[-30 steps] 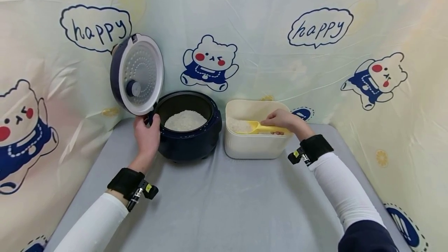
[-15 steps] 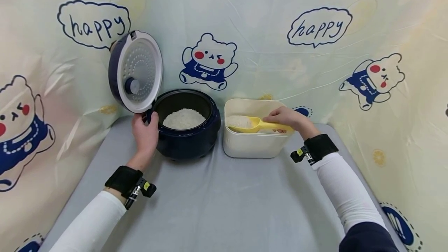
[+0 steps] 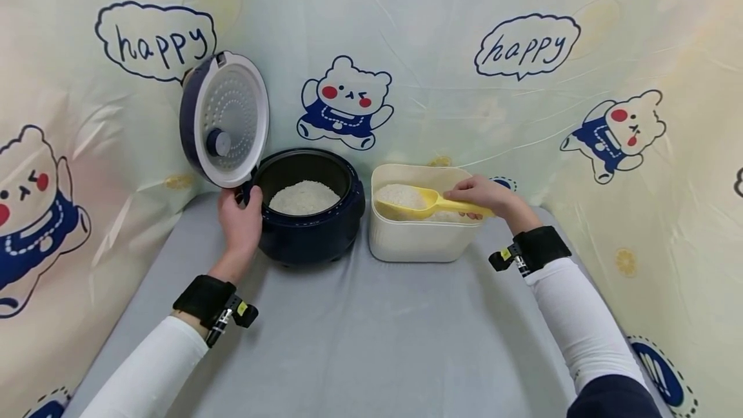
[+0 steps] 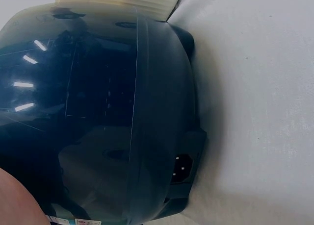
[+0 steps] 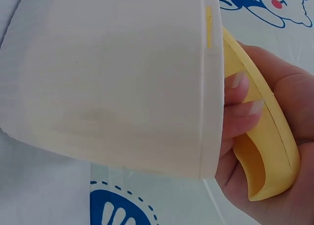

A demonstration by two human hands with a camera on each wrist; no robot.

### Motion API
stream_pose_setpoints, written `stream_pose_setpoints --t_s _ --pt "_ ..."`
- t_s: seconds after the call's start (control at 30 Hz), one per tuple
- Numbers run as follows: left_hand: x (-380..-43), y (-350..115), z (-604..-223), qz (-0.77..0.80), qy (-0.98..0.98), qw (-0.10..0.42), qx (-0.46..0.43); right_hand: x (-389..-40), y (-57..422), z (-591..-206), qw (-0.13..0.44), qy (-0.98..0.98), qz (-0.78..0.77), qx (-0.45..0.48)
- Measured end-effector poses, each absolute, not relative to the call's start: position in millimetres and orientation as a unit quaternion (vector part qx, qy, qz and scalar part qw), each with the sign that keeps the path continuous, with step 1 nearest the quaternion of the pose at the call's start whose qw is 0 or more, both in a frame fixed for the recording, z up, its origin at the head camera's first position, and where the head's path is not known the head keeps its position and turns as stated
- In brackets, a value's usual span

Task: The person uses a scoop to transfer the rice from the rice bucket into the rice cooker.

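Observation:
A dark blue rice cooker (image 3: 307,240) stands with its lid (image 3: 235,108) raised to the left and a mound of white rice (image 3: 304,199) inside. At its hinge side, my left hand (image 3: 239,228) grips the cooker, thumb up beside the rim; most fingers are hidden behind the hinge. My right hand (image 3: 487,195) holds a yellow scoop (image 3: 432,204) by its handle. Rice heaps in the scoop's bowl, which is level over the cream container (image 3: 420,244). In the right wrist view, fingers curl round the hollow scoop handle (image 5: 282,141) beside the container's rim.
A grey cloth (image 3: 371,334) covers the table. Behind it hangs a pale curtain (image 3: 435,82) printed with bears. Cooker and container stand side by side near the back edge. In the left wrist view, a power socket (image 4: 182,168) shows low on the cooker.
The scoop has come up out of the rice in the container, now heaped, and shifted slightly right with my right hand. My left hand stays at the cooker's hinge.

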State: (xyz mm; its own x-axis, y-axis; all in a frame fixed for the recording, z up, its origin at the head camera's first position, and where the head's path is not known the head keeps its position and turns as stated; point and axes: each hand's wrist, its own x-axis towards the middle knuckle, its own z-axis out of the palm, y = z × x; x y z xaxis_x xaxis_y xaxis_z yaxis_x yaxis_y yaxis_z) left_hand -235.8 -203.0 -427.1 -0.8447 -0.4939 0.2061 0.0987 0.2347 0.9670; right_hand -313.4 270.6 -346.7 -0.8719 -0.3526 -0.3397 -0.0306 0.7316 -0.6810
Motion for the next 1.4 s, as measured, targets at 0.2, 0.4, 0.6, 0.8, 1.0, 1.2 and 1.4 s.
stream_pose_setpoints --t_s 0.2,0.4,0.6,0.8,1.0,1.2,1.4 --pt "-232.1 -203.7 -428.8 -0.606 -0.749 0.238 0.124 -312.5 274.8 -349.3 0.221 0.904 -0.351 -0.104" --pt "-232.3 -204.7 -430.1 -0.608 -0.746 0.239 0.126 -309.1 274.1 -349.0 0.204 0.904 -0.364 -0.096" --pt "-231.7 -205.3 -432.1 -0.611 -0.744 0.234 0.132 -309.5 274.4 -353.7 0.201 0.892 -0.394 -0.095" --pt "-231.6 -204.8 -432.9 -0.614 -0.742 0.232 0.134 -305.1 274.1 -352.4 0.197 0.889 -0.405 -0.084" --pt "-231.3 -203.8 -429.7 -0.610 -0.746 0.233 0.134 -305.4 273.4 -351.4 0.192 0.887 -0.408 -0.096" --pt "-232.0 -202.6 -426.6 -0.603 -0.749 0.240 0.133 -307.2 270.1 -346.5 0.189 0.888 -0.407 -0.101" --pt "-231.9 -202.0 -424.0 -0.606 -0.746 0.244 0.128 -308.6 257.2 -331.6 0.198 0.883 -0.410 -0.116"
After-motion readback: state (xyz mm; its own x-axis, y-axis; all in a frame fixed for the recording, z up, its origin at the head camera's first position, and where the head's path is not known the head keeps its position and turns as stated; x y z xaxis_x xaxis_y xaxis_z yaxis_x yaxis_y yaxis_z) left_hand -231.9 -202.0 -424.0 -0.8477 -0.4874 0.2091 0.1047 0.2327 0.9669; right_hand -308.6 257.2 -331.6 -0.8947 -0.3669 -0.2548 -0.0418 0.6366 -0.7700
